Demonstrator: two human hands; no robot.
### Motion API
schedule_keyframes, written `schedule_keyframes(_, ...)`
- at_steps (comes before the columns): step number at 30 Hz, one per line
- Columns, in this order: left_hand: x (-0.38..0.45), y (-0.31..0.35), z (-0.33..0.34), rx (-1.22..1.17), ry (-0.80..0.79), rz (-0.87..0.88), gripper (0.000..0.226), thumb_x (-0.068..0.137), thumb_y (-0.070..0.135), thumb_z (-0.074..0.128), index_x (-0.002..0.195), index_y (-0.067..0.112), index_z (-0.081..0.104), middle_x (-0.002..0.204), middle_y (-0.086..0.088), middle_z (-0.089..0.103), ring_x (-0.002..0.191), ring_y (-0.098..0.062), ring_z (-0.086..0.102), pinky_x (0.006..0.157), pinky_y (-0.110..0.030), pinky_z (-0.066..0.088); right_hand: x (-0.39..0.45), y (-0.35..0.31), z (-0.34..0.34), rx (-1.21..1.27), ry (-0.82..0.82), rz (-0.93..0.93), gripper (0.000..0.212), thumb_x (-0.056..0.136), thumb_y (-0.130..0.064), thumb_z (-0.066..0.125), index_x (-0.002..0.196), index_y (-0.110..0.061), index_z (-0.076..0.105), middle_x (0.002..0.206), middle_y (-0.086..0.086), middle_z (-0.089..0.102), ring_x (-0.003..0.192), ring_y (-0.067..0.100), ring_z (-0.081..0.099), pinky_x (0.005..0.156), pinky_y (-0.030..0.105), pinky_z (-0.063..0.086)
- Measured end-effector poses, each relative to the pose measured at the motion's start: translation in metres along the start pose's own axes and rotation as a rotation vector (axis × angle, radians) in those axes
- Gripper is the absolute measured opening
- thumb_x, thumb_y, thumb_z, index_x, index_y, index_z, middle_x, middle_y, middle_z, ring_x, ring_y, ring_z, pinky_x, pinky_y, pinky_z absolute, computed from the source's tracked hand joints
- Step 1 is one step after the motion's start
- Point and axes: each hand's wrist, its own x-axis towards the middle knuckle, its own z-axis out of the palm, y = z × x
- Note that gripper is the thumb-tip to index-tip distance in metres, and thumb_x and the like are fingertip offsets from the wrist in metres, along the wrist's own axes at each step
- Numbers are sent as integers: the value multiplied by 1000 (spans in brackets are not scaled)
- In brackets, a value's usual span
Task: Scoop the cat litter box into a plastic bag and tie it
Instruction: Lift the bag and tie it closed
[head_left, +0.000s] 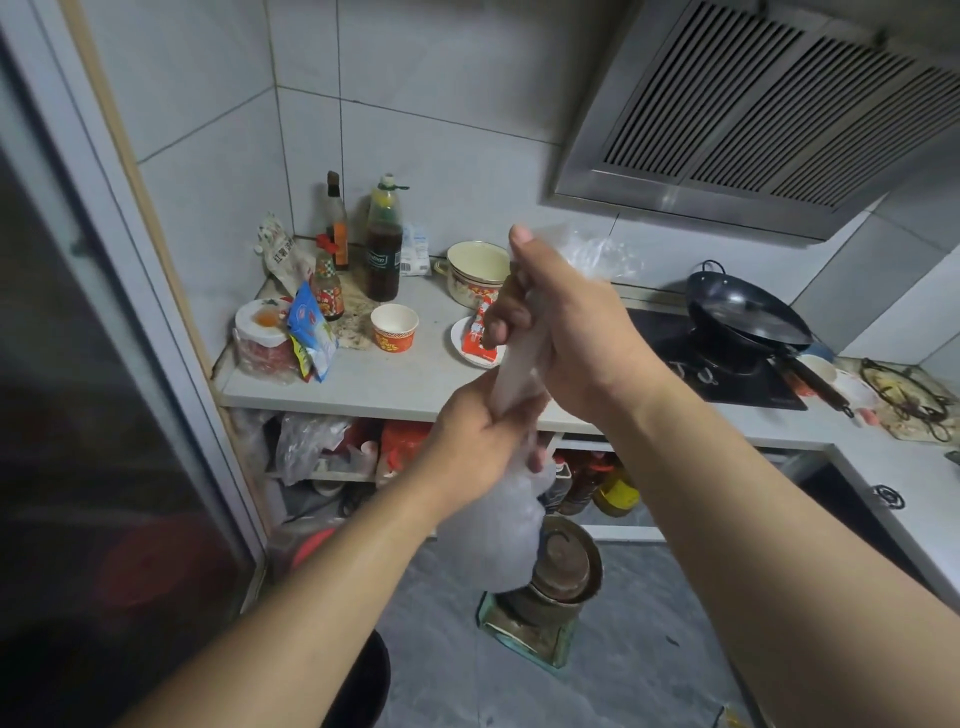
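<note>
I see both hands raised before the counter, front edge; left hand curled round the bag at its neck, the filled part hanging below over the floor; right hand gripping the twisted top above, loose plastic past the thumb; wok on the hob, counter's right end.
</note>
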Motion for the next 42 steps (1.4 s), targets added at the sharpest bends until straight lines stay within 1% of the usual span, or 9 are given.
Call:
schedule_keyframes(4, -3, -7, 3, -36, -12, -87, 24, 103, 33, 55, 81, 36, 62, 53, 4, 35, 47, -15, 33, 49, -33, 30, -2, 0, -12, 39, 37, 43, 40, 102, -38, 52, 70, -15, 42, 61, 6, 36, 53, 22, 46, 54, 30, 47)
schedule_keyframes(9, -4, -7, 9, 199, -7, -44, 32, 103, 39, 51, 71, 39, 55, 55, 15, 44, 55, -5, 39, 60, -30, 34, 1, 6, -23, 1, 151, 36, 42, 102, -40, 51, 69, -21, 34, 57, 0, 18, 49, 16, 14, 46, 26, 19)
schedule_keyframes(20, 7, -13, 18, 276, -26, -8, 51, 101, 14, 45, 54, 33, 47, 49, 13, 40, 52, -6, 33, 55, -29, 29, 6, 24, -35, 175, 388, 24, 44, 97, -27, 57, 61, -25, 31, 50, -5, 20, 43, 12, 12, 48, 26, 8)
schedule_keyframes(26, 19, -19, 11, 236, 3, -136, 50, 102, 26, 49, 53, 28, 42, 53, 9, 36, 52, -11, 32, 57, -37, 27, 9, 13, -48, 148, 314, 74, 25, 91, -37, 64, 89, -12, 60, 68, 1, 57, 68, 19, 54, 65, 30, 41)
schedule_keyframes(29, 23, -21, 4, 319, -20, -196, 38, 98, 30, 53, 63, 16, 51, 63, -2, 48, 60, -15, 44, 63, -35, 36, 10, 5, -71, -390, 484, -43, 101, 67, -56, 79, 148, -14, 37, 143, 9, 52, 131, 25, 50, 105, 41, 41)
schedule_keyframes(33, 40, -21, -5, 574, -97, -175, 18, 83, 27, 64, 72, 14, 59, 68, -1, 60, 67, -16, 54, 64, -37, 46, 3, 17, -82, -1639, -13, -788, 82, 71, -26, 67, 147, -5, 43, 151, 18, 43, 145, 35, 31, 119, 48, 20)
schedule_keyframes(36, 48, -11, -3, 768, -169, -103, 9, 90, 6, 56, 90, 10, 64, 93, -10, 68, 90, -27, 65, 71, -39, 50, 1, 47, -75, -1892, -389, -529, 82, 70, -23, 51, 148, -3, 40, 139, 18, 57, 144, 36, 35, 123, 52, 11)
schedule_keyframes(39, 49, -5, -8, 641, -124, -175, 24, 84, 1, 57, 69, 19, 59, 70, -3, 67, 75, -28, 67, 61, -31, 50, 3, 47, -72, -1976, -364, -187, 58, 83, -26, 46, 139, -11, 41, 111, 17, 66, 112, 39, 60, 89, 42, 44)
schedule_keyframes(42, 49, -11, -15, 371, -194, -240, 8, 86, 1, 66, 91, 8, 63, 76, -16, 72, 68, -30, 74, 70, -40, 59, 10, 29, -71, -1960, -300, -206, 26, 93, -27, 47, 114, -15, 54, 101, 14, 64, 89, 37, 61, 66, 36, 38)
